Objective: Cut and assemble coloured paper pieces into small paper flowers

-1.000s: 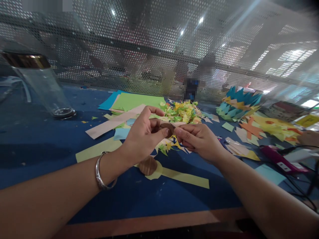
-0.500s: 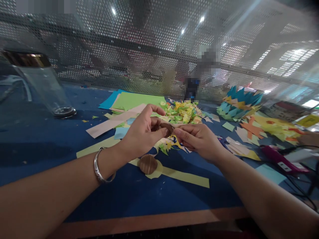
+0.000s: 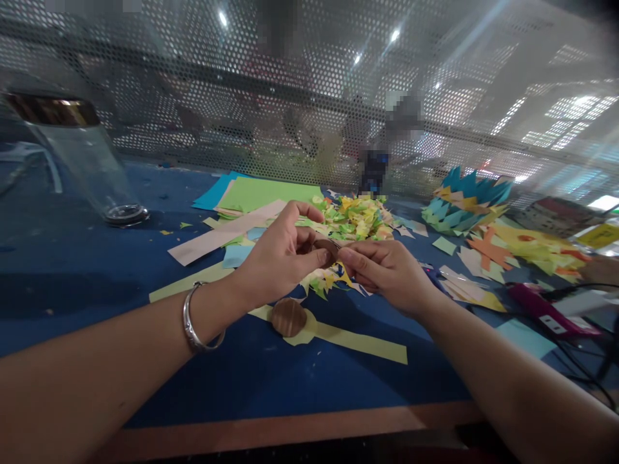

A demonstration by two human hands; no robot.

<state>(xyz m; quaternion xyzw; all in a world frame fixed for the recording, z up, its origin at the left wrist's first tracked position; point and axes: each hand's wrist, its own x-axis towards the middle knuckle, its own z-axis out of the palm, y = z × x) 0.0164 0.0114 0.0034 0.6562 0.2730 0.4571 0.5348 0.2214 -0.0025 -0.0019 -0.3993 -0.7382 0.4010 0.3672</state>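
Note:
In front of me, above the table, my left hand [image 3: 293, 251] pinches a small, dark brown, round-looking piece [image 3: 327, 246] between thumb and fingers. My right hand [image 3: 380, 267] has its thumb and index finger closed on the right edge of that same piece. Fingers cover much of it, so its exact kind does not show. Below the hands lies a brown disc with a wood-like grain [image 3: 289, 317]. It rests partly over the rounded middle of a pale yellow paper strip [image 3: 362, 341], flat on the blue table.
Behind my hands is a heap of yellow and green paper scraps [image 3: 362, 216]. Coloured sheets [image 3: 271, 193] lie at the back, a glass bottle [image 3: 91, 161] stands left, and a blue zigzag paper crown [image 3: 467, 200] sits right. A magenta device with cables [image 3: 546, 312] lies nearer.
Both hands keep hold of the brown piece in nearly the same pose. The whole view has shifted very slightly.

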